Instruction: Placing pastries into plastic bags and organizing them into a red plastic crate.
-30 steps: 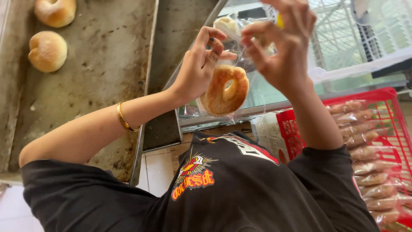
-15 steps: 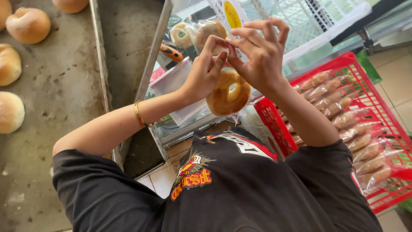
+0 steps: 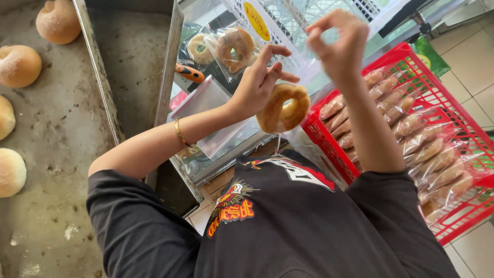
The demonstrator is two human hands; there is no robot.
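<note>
Now the right hand (image 3: 337, 44) has lifted away pinching the clear bag (image 3: 309, 69); left hand's (image 3: 257, 87) grip holds the ring doughnut (image 3: 283, 108).

Beige tiled floor (image 3: 471, 85), bright daylight

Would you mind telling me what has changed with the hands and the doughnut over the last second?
The right hand has pulled up and away from the left hand, stretching the top of the clear bag; half a second ago the two hands met above the ring doughnut. The doughnut is still in the bag below the left hand. The red basket of wrapped pastries and the buns on the tray look unchanged.
</note>
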